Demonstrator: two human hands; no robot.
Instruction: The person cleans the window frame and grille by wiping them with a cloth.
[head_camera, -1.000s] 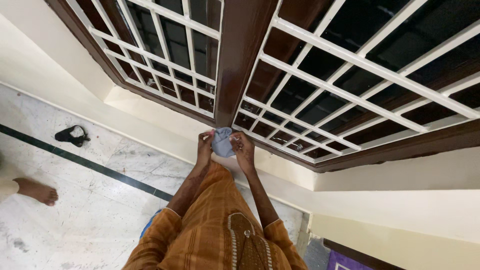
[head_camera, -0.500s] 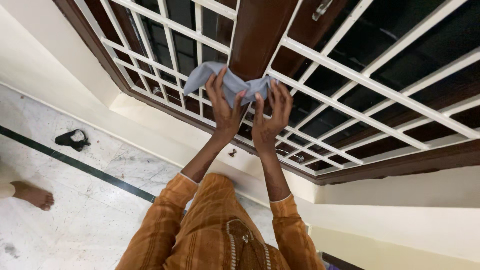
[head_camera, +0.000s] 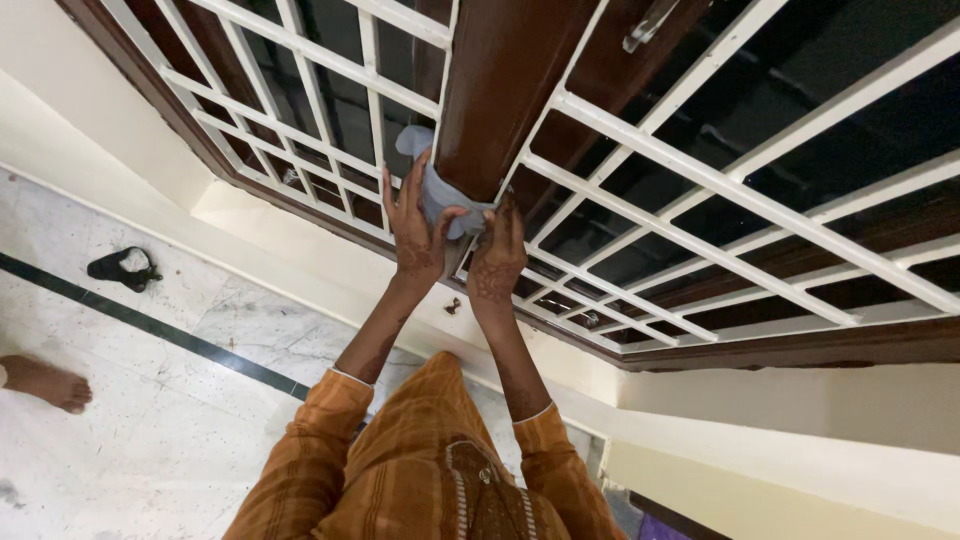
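Note:
Both my hands are raised against the dark brown wooden post (head_camera: 500, 80) between two windows. A light blue-grey cloth (head_camera: 432, 190) is pressed around the post. My left hand (head_camera: 412, 232) grips the cloth's left side, fingers spread over it. My right hand (head_camera: 495, 262) holds the cloth's right end against the post's edge. White metal grilles (head_camera: 680, 150) cover the dark panes on both sides of the post. My sleeves are orange-brown with fine stripes.
A cream sill and wall (head_camera: 300, 270) run under the window frame. The floor is white marble with a dark stripe (head_camera: 150, 325). A black sandal (head_camera: 120, 268) lies on it at left. Another person's bare foot (head_camera: 45, 382) shows at the left edge.
My hands rose from near the sill, spread the cloth open, then wrapped it around the wooden post. The cloth is now bunched tighter and pressed to the wood.

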